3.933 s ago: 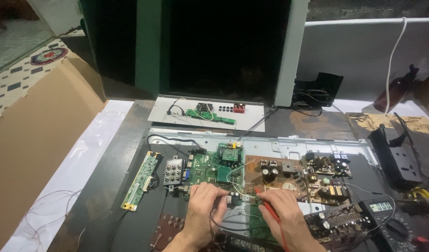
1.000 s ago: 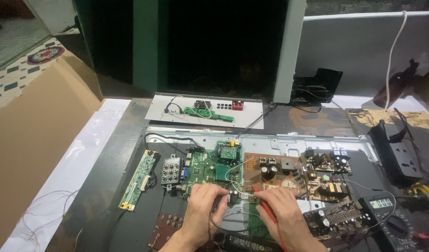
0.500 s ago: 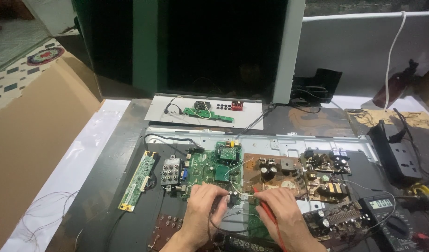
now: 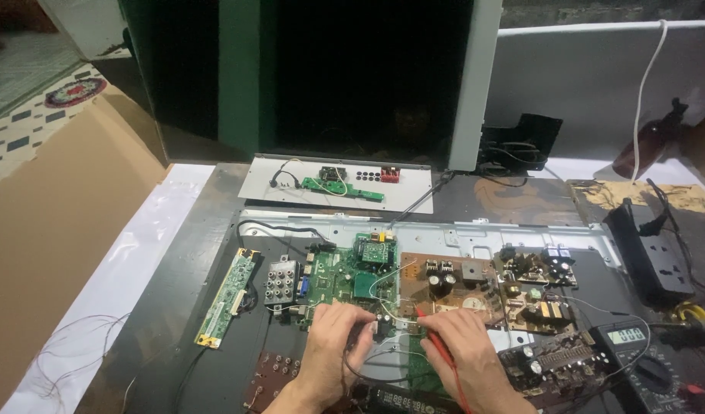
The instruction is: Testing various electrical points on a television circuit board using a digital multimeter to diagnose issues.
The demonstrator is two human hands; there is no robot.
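The right hand [image 4: 461,345] is closed around a red probe [image 4: 438,346], held like a pen with the tip pointing far-left onto the green main board [image 4: 345,280]. The left hand [image 4: 339,343] curls its fingers around a black probe [image 4: 378,328] whose lead loops down under the palm; its tip meets the same board just left of the red tip. Both hands lie knuckles up, wrists toward the near edge, close together but not touching.

The green main board sits flat in the middle of a metal chassis plate [image 4: 475,230], crowded with small parts, a square chip and a smaller green module at its far edge. Touching its right side is a brown power board [image 4: 452,284] with dark capacitors. A narrow green strip board [image 4: 226,297] lies to the left, apart. At the near right a multimeter [image 4: 636,353] shows a lit display. A black power strip [image 4: 647,249] lies at the far right.
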